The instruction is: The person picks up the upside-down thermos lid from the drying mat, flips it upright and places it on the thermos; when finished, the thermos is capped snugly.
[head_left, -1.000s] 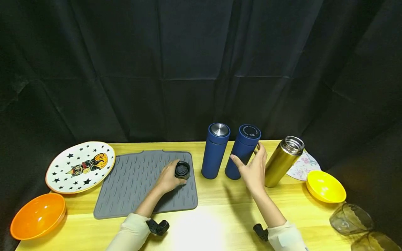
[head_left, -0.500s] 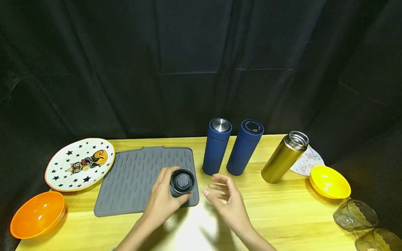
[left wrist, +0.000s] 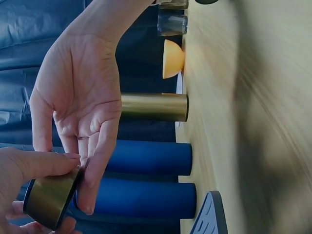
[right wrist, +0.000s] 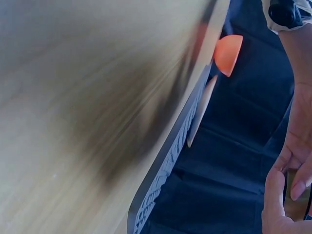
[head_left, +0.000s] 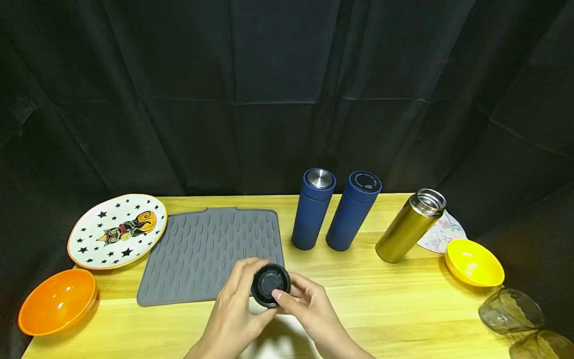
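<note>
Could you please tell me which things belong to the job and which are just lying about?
In the job:
gold-sided cap, held between left hand and right hand
probably the open gold flask, same colour

Apparently lying about:
silver-topped blue flask, black-topped blue flask
grey mat
starred plate, floral plate
orange bowl, yellow bowl
two glasses

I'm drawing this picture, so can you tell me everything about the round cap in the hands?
The cap is short and round. Its side is gold and looks like shiny metal, with dark edges. One end is black, maybe plastic or rubber, with rings inside a rim, and faces the head camera. It's held up off the table. The left hand grips its side, and the right hand's thumb touches the black end.
</note>
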Tool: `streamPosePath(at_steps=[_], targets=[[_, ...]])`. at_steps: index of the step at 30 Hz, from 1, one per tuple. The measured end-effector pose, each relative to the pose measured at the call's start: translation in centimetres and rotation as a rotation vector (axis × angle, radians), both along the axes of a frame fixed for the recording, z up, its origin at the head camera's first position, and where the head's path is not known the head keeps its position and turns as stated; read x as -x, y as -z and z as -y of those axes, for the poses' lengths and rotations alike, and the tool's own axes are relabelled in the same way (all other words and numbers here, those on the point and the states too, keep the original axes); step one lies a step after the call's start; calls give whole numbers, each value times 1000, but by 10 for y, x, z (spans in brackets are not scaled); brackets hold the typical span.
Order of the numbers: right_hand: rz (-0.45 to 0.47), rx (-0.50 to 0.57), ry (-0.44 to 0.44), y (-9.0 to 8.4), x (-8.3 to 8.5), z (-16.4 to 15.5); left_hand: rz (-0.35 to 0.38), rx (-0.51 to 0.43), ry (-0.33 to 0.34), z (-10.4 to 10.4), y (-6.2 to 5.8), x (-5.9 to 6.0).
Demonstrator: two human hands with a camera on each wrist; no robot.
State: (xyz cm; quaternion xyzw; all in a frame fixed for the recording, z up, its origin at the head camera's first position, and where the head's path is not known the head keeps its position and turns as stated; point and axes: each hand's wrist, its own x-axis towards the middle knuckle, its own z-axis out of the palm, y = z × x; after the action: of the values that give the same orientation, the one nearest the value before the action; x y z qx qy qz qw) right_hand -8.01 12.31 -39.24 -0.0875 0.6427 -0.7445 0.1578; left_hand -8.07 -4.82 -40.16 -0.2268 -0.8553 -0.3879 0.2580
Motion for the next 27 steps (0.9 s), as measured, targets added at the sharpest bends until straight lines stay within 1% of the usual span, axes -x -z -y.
streamPosePath(at_steps=[2,3,4,5,7,9,11,12,14,16,18,20,22,24,26,27], targets=[[-9,3,-4,0,-2,0,-18,20,-2,1,0,-2],[-13,-3,5,1,-3,-1,-5,23,5,1,0,-4],[-26,-10,15,2,-4,-1,30,14,18,2,0,-5],[-63,-23,28,3,-5,-1,85,-6,33,3,-1,-6],[-195,-103,92,6,-7,-2,250,-75,60,5,-4,-8],[-421,-229,174,10,-9,-2,442,-190,98,7,-7,-9],[-696,-358,264,14,-9,-2,587,-316,149,10,-10,-9],[-835,-407,308,15,-8,-3,639,-368,179,11,-11,-9],[-1118,-454,355,16,-4,-5,717,-453,250,12,-12,-9],[-1364,-487,380,12,2,-6,766,-502,314,13,-13,-9],[-1586,-532,420,5,6,-6,803,-528,359,13,-14,-9],[-1762,-582,471,-3,8,-5,834,-541,395,13,-15,-10],[-1895,-625,514,-8,9,-5,853,-557,430,12,-16,-11],[-2005,-650,550,-11,10,-5,846,-561,461,10,-17,-12],[-2081,-681,573,-11,11,-6,843,-565,487,8,-18,-14],[-2108,-702,580,-10,11,-7,811,-557,505,7,-18,-15]])
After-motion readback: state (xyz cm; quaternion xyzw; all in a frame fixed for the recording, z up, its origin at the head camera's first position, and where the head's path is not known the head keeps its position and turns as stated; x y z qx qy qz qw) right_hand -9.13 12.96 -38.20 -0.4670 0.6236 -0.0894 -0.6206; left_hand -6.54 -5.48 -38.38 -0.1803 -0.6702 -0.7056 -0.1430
